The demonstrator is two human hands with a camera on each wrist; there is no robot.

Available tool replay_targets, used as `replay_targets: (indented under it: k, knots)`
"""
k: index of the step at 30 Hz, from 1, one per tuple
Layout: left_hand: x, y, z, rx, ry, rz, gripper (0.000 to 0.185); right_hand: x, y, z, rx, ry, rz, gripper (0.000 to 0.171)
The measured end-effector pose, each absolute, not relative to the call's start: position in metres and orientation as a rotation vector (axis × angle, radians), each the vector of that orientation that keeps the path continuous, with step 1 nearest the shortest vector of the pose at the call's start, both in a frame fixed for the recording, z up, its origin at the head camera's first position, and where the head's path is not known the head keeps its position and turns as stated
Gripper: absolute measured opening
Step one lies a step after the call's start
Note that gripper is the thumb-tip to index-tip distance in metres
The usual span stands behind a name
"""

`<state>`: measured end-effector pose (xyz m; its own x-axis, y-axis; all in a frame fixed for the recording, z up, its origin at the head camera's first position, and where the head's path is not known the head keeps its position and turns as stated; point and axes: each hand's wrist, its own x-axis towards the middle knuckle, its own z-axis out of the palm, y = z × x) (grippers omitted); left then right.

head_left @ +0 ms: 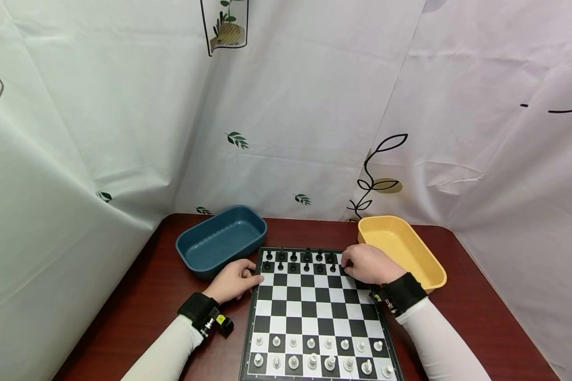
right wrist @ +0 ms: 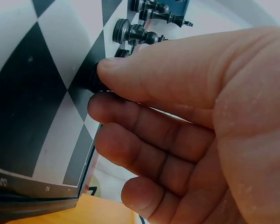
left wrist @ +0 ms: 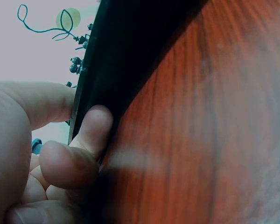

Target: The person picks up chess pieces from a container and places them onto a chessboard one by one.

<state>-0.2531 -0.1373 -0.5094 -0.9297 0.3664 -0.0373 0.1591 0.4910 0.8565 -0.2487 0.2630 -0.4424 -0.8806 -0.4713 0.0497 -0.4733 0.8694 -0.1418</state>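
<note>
A black-and-white chessboard (head_left: pixel 308 307) lies on the table. My left hand (head_left: pixel 233 280) grips its left edge near the far corner, thumb over the top and fingers against the side. At the far right corner, my right hand (head_left: pixel 369 263) pinches a black chess piece (right wrist: pixel 96 79) between thumb and index finger. Most of that piece is hidden by the fingers, and its base sits at the board's surface. Other black pieces (head_left: pixel 307 256) stand in two rows along the far side. White pieces (head_left: pixel 330 362) fill two rows on the near side.
Behind the left hand, a dark blue tray (head_left: pixel 221 241) stands at the board's far left. A yellow tray (head_left: pixel 405 246) is at the far right, partly behind the right hand. Pale printed cloth (head_left: pixel 286 106) hangs around the reddish-brown wooden table (head_left: pixel 138 312).
</note>
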Motion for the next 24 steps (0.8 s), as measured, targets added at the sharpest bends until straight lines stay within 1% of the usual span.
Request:
replay_targets:
  k: [12,24]
  knots:
    - [-0.2537,-0.1376,-0.5105,0.441,2.531,1.404,0.048,-0.2482,0.2617,-0.4456,0.755,-3.027,0.249,0.007]
    - [-0.2513,-0.1377,-0.5093,0.454,2.525,1.415,0.05,-0.2453,0.2599,-0.446,0.727,-3.045,0.233,0.007]
